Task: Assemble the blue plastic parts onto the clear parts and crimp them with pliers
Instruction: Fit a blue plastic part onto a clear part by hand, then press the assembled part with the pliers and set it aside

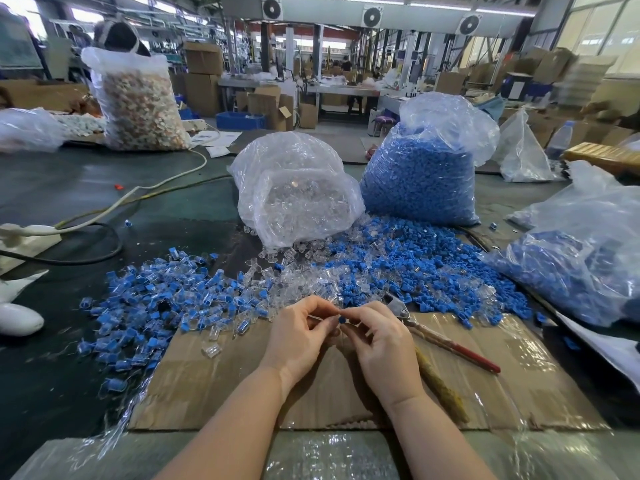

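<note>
Pinching a small blue plastic part w/ curled fingers, the right hand meets the left hand, which pinches a clear part above the cardboard sheet. Pliers, red-handled, lie just right. Loose blue & clear pieces cover the dark counter, bags behind; warehouse w/ boxes beyond.

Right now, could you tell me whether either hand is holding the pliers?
No. The pliers lie on the cardboard beside the right hand, while both hands pinch a small blue part between their fingers.
</note>
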